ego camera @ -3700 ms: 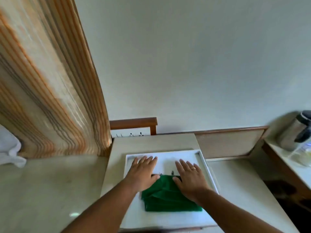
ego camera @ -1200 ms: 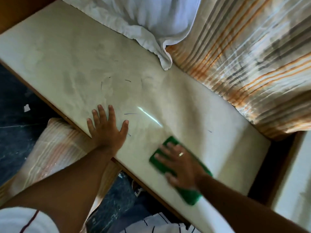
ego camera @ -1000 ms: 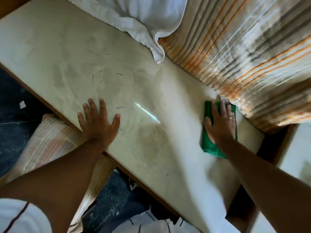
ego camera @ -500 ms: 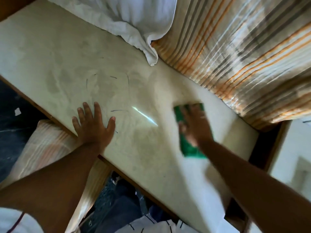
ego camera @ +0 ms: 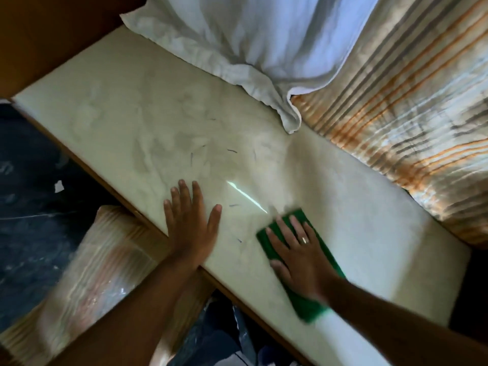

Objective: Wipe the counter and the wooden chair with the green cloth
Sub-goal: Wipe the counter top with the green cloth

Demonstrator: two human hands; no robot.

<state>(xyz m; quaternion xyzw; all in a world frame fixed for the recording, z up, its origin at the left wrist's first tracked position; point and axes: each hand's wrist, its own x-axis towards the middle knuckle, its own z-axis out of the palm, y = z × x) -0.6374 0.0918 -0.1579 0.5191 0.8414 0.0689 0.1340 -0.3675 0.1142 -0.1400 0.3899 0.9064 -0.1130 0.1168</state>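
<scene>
Change since earlier frame: right hand and green cloth have travelled from the far side of the table, close to the striped curtain, back toward the near edge; left hand has stayed planted beside them.
Meaning for the task: judged from this return stroke, the wipe is a back-and-forth pass across the table's right-hand portion; the stretch to the left has probably not yet been reached.
Cloth position: folded, lying flat on the table near its front edge, touching the surface, mostly covered by the right hand.
Right grip: open palm, fingers spread, pressing the cloth down rather than closing round it; a ring shows on one finger.
Left grip: flat and empty, fingers extended, palm resting at the table's near edge as a brace.
Remaining soil: short dark strands and dull smudges lie ahead of the left hand, untouched.
Surroundings: white fabric drapes over the table's far edge beside the curtain.
Wooden chair: not identifiable here; that part of the task appears still to come.
Writing and brands: none legible anywhere; motion blur softens the right forearm and cloth.
</scene>
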